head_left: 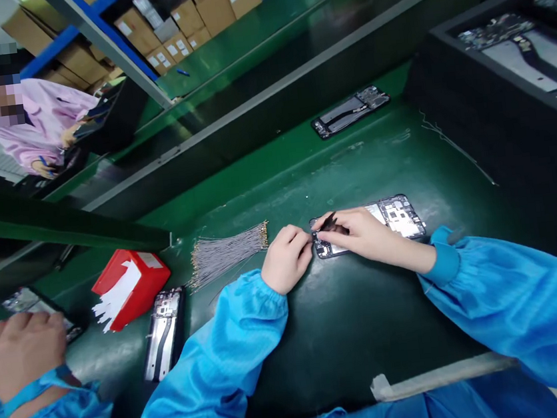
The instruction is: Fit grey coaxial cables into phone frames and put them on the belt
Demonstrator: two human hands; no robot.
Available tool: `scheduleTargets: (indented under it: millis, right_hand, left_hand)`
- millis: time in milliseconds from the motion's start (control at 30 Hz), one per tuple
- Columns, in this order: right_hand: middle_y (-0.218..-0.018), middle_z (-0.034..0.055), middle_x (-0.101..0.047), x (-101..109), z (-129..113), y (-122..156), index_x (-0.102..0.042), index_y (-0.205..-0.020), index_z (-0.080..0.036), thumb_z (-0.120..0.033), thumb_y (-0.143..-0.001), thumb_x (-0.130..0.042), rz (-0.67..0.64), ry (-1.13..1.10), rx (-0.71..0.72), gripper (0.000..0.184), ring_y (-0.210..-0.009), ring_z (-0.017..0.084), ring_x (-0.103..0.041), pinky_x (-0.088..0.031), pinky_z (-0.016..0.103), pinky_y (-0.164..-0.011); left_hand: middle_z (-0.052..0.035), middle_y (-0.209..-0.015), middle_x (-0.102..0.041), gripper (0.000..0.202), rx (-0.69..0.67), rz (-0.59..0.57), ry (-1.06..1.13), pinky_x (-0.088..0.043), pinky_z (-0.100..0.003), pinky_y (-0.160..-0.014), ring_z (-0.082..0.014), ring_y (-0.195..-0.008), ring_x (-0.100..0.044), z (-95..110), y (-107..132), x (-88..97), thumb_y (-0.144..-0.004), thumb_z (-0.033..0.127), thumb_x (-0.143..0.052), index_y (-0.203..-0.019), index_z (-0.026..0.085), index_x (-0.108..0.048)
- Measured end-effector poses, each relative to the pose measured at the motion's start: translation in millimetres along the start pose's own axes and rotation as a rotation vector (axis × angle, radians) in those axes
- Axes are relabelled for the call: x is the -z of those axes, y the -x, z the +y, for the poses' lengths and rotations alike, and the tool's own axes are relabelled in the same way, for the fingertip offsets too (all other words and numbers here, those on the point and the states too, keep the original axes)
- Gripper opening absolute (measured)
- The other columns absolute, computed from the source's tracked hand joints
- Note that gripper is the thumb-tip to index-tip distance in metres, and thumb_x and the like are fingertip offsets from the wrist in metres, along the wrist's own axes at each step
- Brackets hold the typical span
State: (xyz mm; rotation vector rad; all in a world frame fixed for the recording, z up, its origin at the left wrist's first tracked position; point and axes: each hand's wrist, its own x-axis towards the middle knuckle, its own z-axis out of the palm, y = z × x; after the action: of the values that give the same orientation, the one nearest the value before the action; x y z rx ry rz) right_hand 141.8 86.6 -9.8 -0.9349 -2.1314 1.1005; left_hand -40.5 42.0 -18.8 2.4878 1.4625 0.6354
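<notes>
An opened phone frame [394, 214] with its circuit board showing lies flat on the green bench. My right hand [362, 233] rests over its left half, fingers closed on black tweezers [329, 221] whose tip points at the frame's left end. My left hand [287, 258] sits just left of the frame, fingers curled and pinched against its left edge; what they hold, if anything, is too small to make out. Both arms wear blue sleeves.
A bundle of thin grey wires [226, 252] lies left of my hands. A red box [131, 286] of white strips and another phone frame [164, 333] lie further left. A co-worker's hand [17, 349] is at bottom left. One frame [350, 111] lies beyond; black trays [519, 74] stand right.
</notes>
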Motion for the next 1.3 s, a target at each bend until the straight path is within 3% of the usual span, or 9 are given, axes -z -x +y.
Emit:
scheduleTargets:
  millis: [100, 233, 500, 1067, 1200, 1300]
  right_hand:
    - [-0.082, 0.0047, -0.062, -2.4, 1.4, 3.2, -0.063, -0.091, -0.017, -0.028, -0.081, -0.052, 0.044, 0.02, 0.065, 0.019, -0.071, 0.014, -0.058, -0.044, 0.027, -0.065]
    - [-0.084, 0.0032, -0.065, -0.8, -0.1, 6.7, -0.062, -0.086, -0.017, -0.022, -0.079, -0.052, 0.106, -0.027, 0.044, 0.013, -0.075, 0.014, -0.059, -0.045, 0.026, -0.068]
    - [-0.079, 0.0015, -0.067, 0.3, -3.0, 4.7, -0.061, -0.078, -0.017, -0.021, -0.078, -0.051, 0.092, -0.039, -0.009, 0.012, -0.072, 0.014, -0.061, -0.045, 0.025, -0.066]
    - [-0.076, 0.0013, -0.066, 0.9, -0.6, 5.9, -0.062, -0.078, -0.016, -0.02, -0.078, -0.053, 0.083, -0.045, 0.01, 0.01, -0.069, 0.013, -0.06, -0.044, 0.023, -0.063]
    - [-0.075, 0.0015, -0.065, -0.2, -1.3, 7.1, -0.061, -0.077, -0.016, -0.017, -0.078, -0.053, 0.098, -0.017, 0.061, 0.008, -0.068, 0.012, -0.059, -0.044, 0.022, -0.063]
    - [-0.074, 0.0019, -0.063, -1.3, 0.0, 8.7, -0.059, -0.077, -0.016, -0.014, -0.078, -0.051, 0.091, 0.033, 0.185, 0.008, -0.066, 0.011, -0.057, -0.043, 0.022, -0.062]
  left_hand:
    - [-0.0036, -0.076, -0.052, 0.013, 0.009, 0.001, -0.029, -0.044, -0.027, -0.069, -0.015, -0.075, -0.049, 1.4, 2.8, -0.7, -0.084, 0.018, -0.042, -0.077, 0.017, -0.054]
    - [-0.0035, -0.074, -0.053, 0.013, 0.018, 0.016, -0.065, -0.042, -0.026, -0.066, -0.0147, -0.071, -0.049, 5.5, 2.2, -1.4, -0.083, 0.017, -0.044, -0.075, 0.016, -0.054]
    - [-0.0034, -0.071, -0.053, 0.016, -0.016, 0.085, -0.151, -0.04, -0.026, -0.063, -0.0145, -0.069, -0.047, 6.2, 1.7, -4.0, -0.084, 0.018, -0.043, -0.073, 0.016, -0.055]
    - [-0.0043, -0.071, -0.054, 0.019, -0.075, 0.065, -0.178, -0.041, -0.026, -0.063, -0.0142, -0.069, -0.047, 7.6, 4.0, -3.4, -0.086, 0.018, -0.041, -0.074, 0.015, -0.056]
    - [-0.0044, -0.071, -0.054, 0.019, -0.08, 0.067, -0.176, -0.041, -0.026, -0.064, -0.0142, -0.069, -0.047, 7.7, 3.6, -2.9, -0.086, 0.017, -0.042, -0.074, 0.015, -0.057]
    - [-0.0045, -0.071, -0.055, 0.019, -0.08, 0.062, -0.173, -0.041, -0.026, -0.063, -0.0142, -0.068, -0.048, 8.2, 2.9, -1.5, -0.085, 0.017, -0.042, -0.073, 0.015, -0.056]
